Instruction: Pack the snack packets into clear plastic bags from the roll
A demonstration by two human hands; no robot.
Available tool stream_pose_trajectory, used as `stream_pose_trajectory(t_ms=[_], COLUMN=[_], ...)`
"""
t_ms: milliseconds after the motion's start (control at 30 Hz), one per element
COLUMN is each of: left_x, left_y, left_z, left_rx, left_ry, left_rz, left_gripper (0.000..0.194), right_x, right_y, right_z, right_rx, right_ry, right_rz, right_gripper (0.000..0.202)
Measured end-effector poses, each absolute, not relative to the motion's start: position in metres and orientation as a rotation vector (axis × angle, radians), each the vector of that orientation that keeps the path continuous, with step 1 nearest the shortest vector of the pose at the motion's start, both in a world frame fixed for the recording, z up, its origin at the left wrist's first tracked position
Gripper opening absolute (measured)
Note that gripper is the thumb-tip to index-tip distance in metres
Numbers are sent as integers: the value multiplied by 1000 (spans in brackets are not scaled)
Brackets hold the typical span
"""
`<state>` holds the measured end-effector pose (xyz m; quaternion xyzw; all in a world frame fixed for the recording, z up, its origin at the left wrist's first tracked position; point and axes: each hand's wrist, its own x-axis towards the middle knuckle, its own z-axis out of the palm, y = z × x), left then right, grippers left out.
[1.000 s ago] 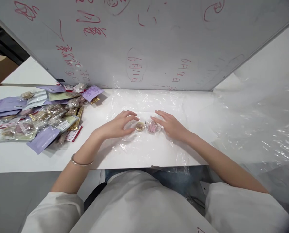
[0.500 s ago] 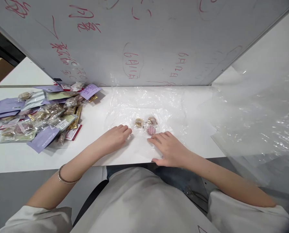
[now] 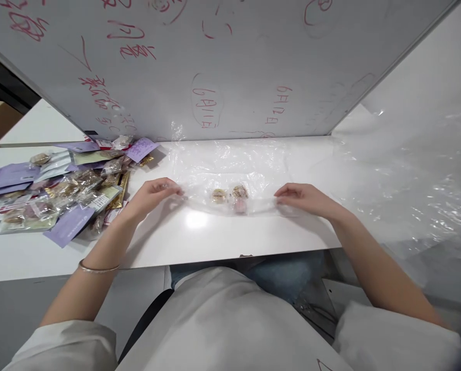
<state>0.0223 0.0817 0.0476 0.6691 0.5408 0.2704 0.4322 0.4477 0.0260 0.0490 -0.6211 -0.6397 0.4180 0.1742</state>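
A clear plastic sheet [image 3: 230, 159] lies crinkled on the white table, its near edge lifted between my hands. My left hand [image 3: 159, 196] pinches that edge at the left, fingers closed. At the right, my right hand [image 3: 303, 198] pinches the same edge between thumb and fingers. On the sheet sit three small round wrapped pieces: a yellowish one [image 3: 218, 195], a brown-gold one [image 3: 240, 192] and a pink one [image 3: 240, 206]. The raised film partly covers the pink piece, which looks hazy through it.
To the left, a heap of small packets includes a purple packet [image 3: 70, 225] and several clear ones. A whiteboard [image 3: 238, 67] with red writing stands along the table's back. More clear plastic film [image 3: 408, 180] hangs at the right. A cardboard box [image 3: 0, 121] is at the far left.
Both hands have moved apart and away from the wrapped pieces. They now hold the sheet's near edge, which has been raised and drawn back toward the pieces.
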Motion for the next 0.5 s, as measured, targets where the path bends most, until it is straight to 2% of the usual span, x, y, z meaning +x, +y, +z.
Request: stream_pose_trajectory(t_ms=[100, 167, 300, 400, 500], left_x=[37, 44, 49, 50, 53], left_y=[86, 86, 81, 75, 67], left_z=[30, 24, 23, 25, 27], left_rx=[1442, 1494, 1995, 2136, 2258], left_ry=[1467, 1628, 2049, 2170, 2215], left_rz=[831, 789, 377, 46, 193], left_gripper=[33, 35, 28, 27, 38], right_x=[446, 440, 434, 441, 451], right_y=[41, 46, 49, 55, 62], right_z=[31, 20, 5, -3, 0], right_rx=[-1766, -1855, -2071, -2090, -2048], right_ry=[-1401, -1364, -1667, -1714, -1660], right_rz=[1292, 1123, 577, 486, 516], right_gripper=[16, 16, 21, 26, 50])
